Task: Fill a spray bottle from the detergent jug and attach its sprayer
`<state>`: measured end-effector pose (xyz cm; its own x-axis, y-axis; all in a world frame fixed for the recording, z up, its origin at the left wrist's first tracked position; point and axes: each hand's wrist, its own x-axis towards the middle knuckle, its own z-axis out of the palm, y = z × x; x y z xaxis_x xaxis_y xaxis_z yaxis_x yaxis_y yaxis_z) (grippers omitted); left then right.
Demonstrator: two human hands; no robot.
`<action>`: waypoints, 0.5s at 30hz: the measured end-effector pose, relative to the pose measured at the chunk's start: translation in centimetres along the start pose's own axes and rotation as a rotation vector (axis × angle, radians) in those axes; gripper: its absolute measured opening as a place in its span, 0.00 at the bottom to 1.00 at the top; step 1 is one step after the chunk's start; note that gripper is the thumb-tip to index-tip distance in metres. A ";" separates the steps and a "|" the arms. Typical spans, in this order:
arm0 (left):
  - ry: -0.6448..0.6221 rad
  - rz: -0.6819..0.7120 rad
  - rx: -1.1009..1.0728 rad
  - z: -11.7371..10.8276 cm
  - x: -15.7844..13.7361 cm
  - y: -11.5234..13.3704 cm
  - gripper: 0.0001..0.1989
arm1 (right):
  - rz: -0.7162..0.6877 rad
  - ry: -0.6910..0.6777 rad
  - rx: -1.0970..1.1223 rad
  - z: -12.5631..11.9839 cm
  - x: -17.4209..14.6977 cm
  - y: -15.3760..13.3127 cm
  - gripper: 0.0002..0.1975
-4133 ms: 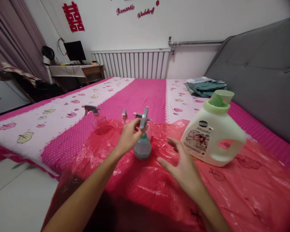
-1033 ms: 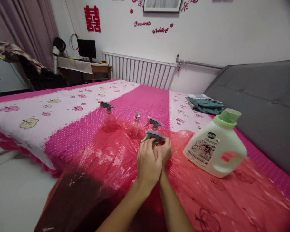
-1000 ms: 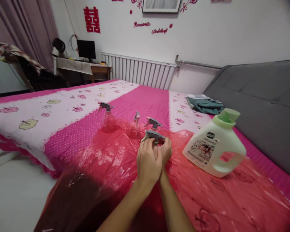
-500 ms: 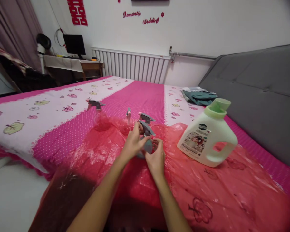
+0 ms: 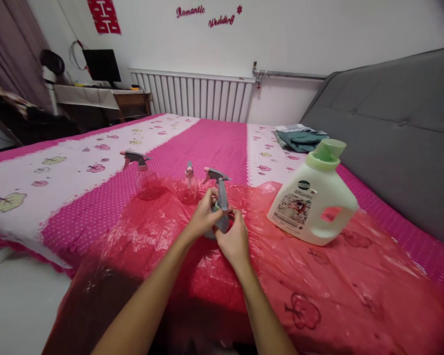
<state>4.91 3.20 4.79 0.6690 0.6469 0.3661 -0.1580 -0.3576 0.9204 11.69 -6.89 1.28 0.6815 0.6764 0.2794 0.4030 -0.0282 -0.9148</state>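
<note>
I am holding a small grey spray bottle (image 5: 222, 222) with both hands above the red plastic sheet (image 5: 355, 276) spread over the bed (image 5: 207, 143). My left hand (image 5: 202, 217) is gripping the neck and the grey trigger head (image 5: 222, 195), fingers curled tight around it, and the head is pointing up and slightly toward me. My right hand (image 5: 234, 241) is wrapping the round body of the bottle from below and from the near side, so its grip is closed on the bottle too. The two hands are touching each other around it.

Taking the white detergent jug (image 5: 313, 204) as the landmark: the grey spray bottle is sitting to the left of the jug, well apart from it, at about the same depth on the sheet. The jug is standing tilted on the sheet, its pale green cap (image 5: 329, 149) leaning up and to the right, its handle facing right. Left of the jug and beyond my hands, three clear pink spray bottles are standing: one (image 5: 216, 177) just behind my fingers, one (image 5: 189, 180) a little further left, and one (image 5: 142, 172) furthest left, at the sheet's edge. Beyond the jug, folded teal clothes (image 5: 299, 139) are lying on the bed near the grey headboard (image 5: 392, 113).
</note>
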 end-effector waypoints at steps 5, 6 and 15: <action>-0.001 -0.004 0.000 -1.3 0.4 0.1 0.16 | 0.011 0.007 -0.003 0.1 0.2 -0.5 0.23; 0.004 -0.005 0.006 -1.7 0.5 0.1 0.16 | 0.014 0.011 -0.003 0.1 0.2 -0.6 0.22; -0.239 -0.096 0.028 -4.0 1.8 1.8 0.25 | 0.006 0.008 0.014 0.2 0.3 -0.1 0.23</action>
<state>2.90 6.43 7.67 0.8333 0.5022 0.2313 -0.0677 -0.3226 0.9441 11.77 -6.54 1.45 0.6888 0.6702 0.2764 0.3906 -0.0220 -0.9203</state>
